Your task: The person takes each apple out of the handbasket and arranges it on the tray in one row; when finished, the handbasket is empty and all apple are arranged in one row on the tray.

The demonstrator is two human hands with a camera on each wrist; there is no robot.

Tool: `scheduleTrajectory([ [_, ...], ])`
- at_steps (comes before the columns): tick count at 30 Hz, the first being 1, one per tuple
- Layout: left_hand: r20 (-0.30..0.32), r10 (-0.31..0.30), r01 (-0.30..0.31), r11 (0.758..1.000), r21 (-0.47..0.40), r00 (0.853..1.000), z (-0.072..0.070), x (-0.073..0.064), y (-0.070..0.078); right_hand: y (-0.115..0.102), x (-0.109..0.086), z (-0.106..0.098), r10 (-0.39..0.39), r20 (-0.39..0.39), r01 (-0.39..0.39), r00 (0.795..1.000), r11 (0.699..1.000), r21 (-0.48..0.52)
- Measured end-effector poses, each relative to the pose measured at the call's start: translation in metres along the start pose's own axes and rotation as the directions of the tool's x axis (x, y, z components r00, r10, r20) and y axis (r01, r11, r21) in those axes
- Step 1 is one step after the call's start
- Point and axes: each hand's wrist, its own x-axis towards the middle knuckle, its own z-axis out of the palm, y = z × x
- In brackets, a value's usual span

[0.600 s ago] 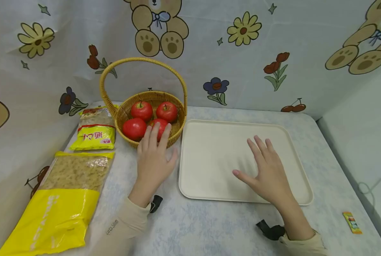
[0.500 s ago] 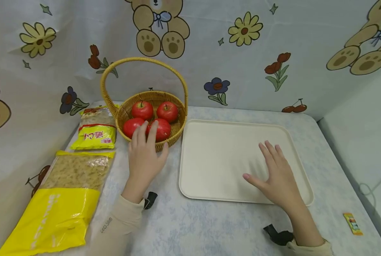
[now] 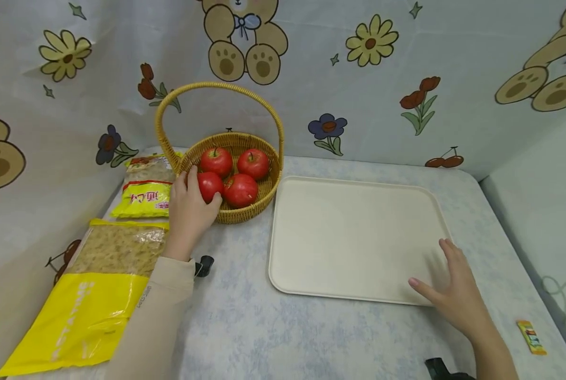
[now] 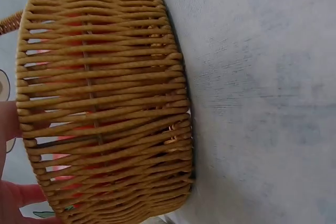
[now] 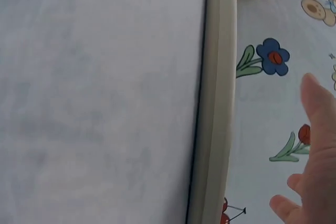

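Note:
A yellow wicker basket (image 3: 245, 215) with a tall handle holds several red apples. My left hand (image 3: 188, 211) reaches over its front-left rim, fingers on the left and thumb on the right of the front-left apple (image 3: 210, 186), which it grips inside the basket. In the left wrist view the basket's woven side (image 4: 105, 98) hides most of the apples, and part of the left hand (image 4: 13, 200) shows at the edge. My right hand (image 3: 461, 290) hovers over the right front corner of a cream tray (image 3: 349, 237), holding nothing.
Left of the basket lie a small yellow-labelled bag (image 3: 145, 198) and, in front of it, a large yellow bag (image 3: 88, 311). A small orange packet (image 3: 531, 338) lies at the right. A patterned cloth (image 3: 368, 105) hangs behind the table.
My left hand has moved left from the front-right apple to the front-left one and taken hold of it. My right hand has moved right and nearer, toward the tray's corner.

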Motion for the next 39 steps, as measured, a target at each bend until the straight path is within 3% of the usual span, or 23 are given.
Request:
scheduleTrajectory([
  [7,0.028,0.014,-0.015,1.000,0.011,1.000,0.002,0.017,-0.004,0.028,-0.010,-0.004,-0.038,-0.068,0.033,0.997,0.997,-0.071],
  [12,0.066,-0.030,0.028,0.999,0.040,0.997,0.002,0.020,-0.005,0.043,-0.019,-0.003,-0.013,-0.087,-0.003,0.996,0.983,-0.181],
  [16,0.057,-0.033,0.028,0.997,0.074,0.998,0.003,0.019,-0.004,0.051,-0.025,-0.002,0.029,-0.090,-0.048,0.996,0.976,-0.213],
  [24,0.063,-0.043,0.032,0.987,0.156,0.997,0.004,0.019,0.001,0.062,-0.029,0.004,0.021,-0.105,-0.038,0.994,0.985,-0.167],
  [29,0.088,0.008,-0.023,0.985,0.173,0.996,0.004,0.018,0.007,0.066,-0.031,0.007,0.047,-0.091,-0.059,0.995,0.988,-0.141],
  [39,0.190,-0.011,-0.027,0.980,0.195,0.982,0.003,0.025,0.011,0.068,-0.031,0.009,0.067,-0.056,-0.072,0.996,0.993,-0.090],
])
